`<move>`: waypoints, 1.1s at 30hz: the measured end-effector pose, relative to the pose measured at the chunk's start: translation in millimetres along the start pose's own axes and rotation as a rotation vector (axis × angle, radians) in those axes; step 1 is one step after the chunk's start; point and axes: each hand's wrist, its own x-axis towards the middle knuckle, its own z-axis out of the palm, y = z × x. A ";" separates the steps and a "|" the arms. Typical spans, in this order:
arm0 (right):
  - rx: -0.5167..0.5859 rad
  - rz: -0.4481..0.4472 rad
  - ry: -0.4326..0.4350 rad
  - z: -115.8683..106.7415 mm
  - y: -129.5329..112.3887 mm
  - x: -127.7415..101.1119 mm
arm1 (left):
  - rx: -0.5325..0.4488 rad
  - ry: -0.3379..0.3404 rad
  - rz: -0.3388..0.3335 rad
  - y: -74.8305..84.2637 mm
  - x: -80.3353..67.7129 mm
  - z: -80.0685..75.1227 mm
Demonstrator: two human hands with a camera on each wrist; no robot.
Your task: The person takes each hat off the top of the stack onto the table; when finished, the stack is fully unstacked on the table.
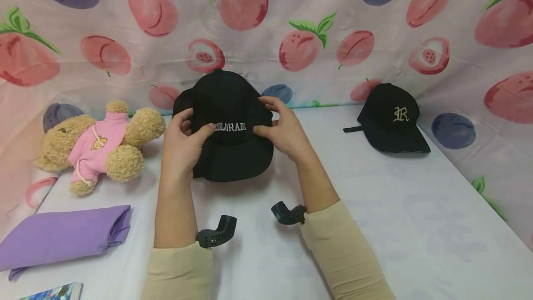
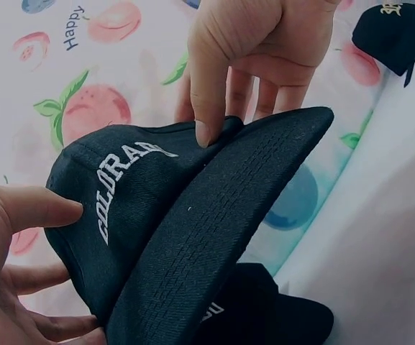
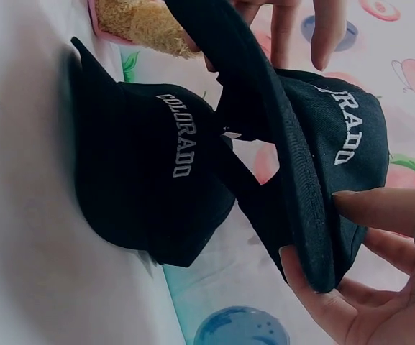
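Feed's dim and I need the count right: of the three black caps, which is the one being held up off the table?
The upper COLORADO cap, gripped by both hands. A second COLORADO cap lies beneath it; the R cap sits apart on the right.

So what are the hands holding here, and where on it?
Both hands hold one black COLORADO cap by its crown: left hand on one side, right hand on the other, thumbs by the lettering. A second COLORADO cap lies beneath.

Both caps w/ COLORADO on em are black, white lettering, and the 3rd cap is black w/ a cream R. Teddy is tan in a pink hoodie, folded cloth is purple. Backdrop is white-ish w/ pink peaches, green leaves & blue plums; table plain white.
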 end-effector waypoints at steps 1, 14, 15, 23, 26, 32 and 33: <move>0.002 0.002 0.001 -0.8 -0.2 -0.2 | -0.001 -0.001 0.000 0.2 0.0 0.3; -0.002 0.013 0.009 -14.2 -1.1 -1.7 | -0.013 -0.019 0.010 5.0 -3.3 6.5; -0.003 0.014 0.009 -15.8 -0.9 -2.1 | -0.012 -0.022 0.013 5.1 -3.6 7.4; -0.004 0.013 0.023 -26.3 -0.7 -6.2 | -0.001 -0.052 0.030 6.1 -3.6 14.6; -0.008 0.016 0.020 -27.5 -0.8 -6.8 | 0.001 -0.054 0.027 6.6 -3.9 15.5; -0.004 0.024 0.018 -30.8 -0.4 -7.2 | 0.004 -0.064 0.028 7.6 -5.6 17.6; -0.005 0.024 0.019 -31.6 -0.3 -7.4 | 0.003 -0.066 0.031 7.6 -5.9 18.3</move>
